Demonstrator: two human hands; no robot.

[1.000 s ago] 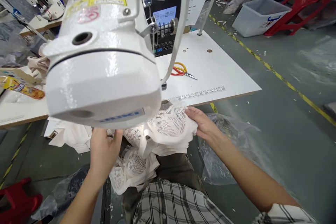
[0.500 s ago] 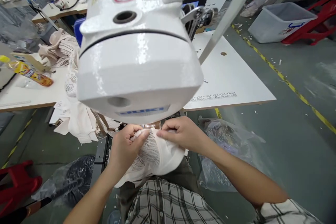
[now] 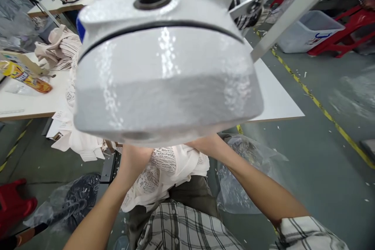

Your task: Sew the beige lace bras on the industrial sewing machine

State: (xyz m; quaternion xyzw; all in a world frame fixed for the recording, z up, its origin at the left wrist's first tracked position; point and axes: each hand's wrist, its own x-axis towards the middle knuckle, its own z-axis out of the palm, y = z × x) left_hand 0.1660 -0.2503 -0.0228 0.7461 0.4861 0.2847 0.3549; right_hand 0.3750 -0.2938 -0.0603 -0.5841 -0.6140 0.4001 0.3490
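The white head of a sewing machine [image 3: 166, 86] fills the middle of the head view and covers the fingers of both hands. Below its lower edge, pale lace-and-plain fabric [image 3: 166, 168] hangs down over my lap. My left hand [image 3: 137, 155] shows only its back and wrist, at the left side of the fabric. On the fabric's right side, just the wrist end of my right hand [image 3: 206, 143] is visible. What the fingertips do is hidden behind the machine head.
A white table [image 3: 275, 97] extends to the right. Pale cloth pieces [image 3: 84, 142] hang off the left table edge, with folded fabric [image 3: 60, 49] and a drink bottle [image 3: 27, 78] behind. Plastic bags [image 3: 240, 179] lie on the floor; a clear bin [image 3: 310, 31] stands at right.
Both hands have moved forward under the machine head, taking the fabric's upper edge along; their fingers were visible pinching it before. The view has come closer to the machine.
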